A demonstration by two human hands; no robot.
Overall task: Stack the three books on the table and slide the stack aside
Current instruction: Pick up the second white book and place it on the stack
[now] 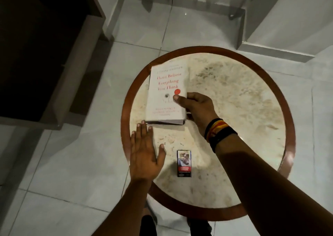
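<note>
A stack of books (pixel 164 93) lies on the left part of the round table (pixel 234 100). Its top book is white with red lettering and a red dot; a darker cover edge shows under its near end. How many books lie beneath it I cannot tell. My right hand (pixel 196 109) grips the stack's right edge, thumb on the white cover and fingers down the side. My left hand (pixel 144 152) is flat and open over the table's left rim, fingertips just short of the stack's near left corner, holding nothing.
A small cigarette pack (pixel 184 163) lies on the table near its front, between my forearms. The table has a red-brown wooden rim (pixel 288 145) and a pale stone top. Dark furniture (pixel 36 55) stands at the left on the tiled floor.
</note>
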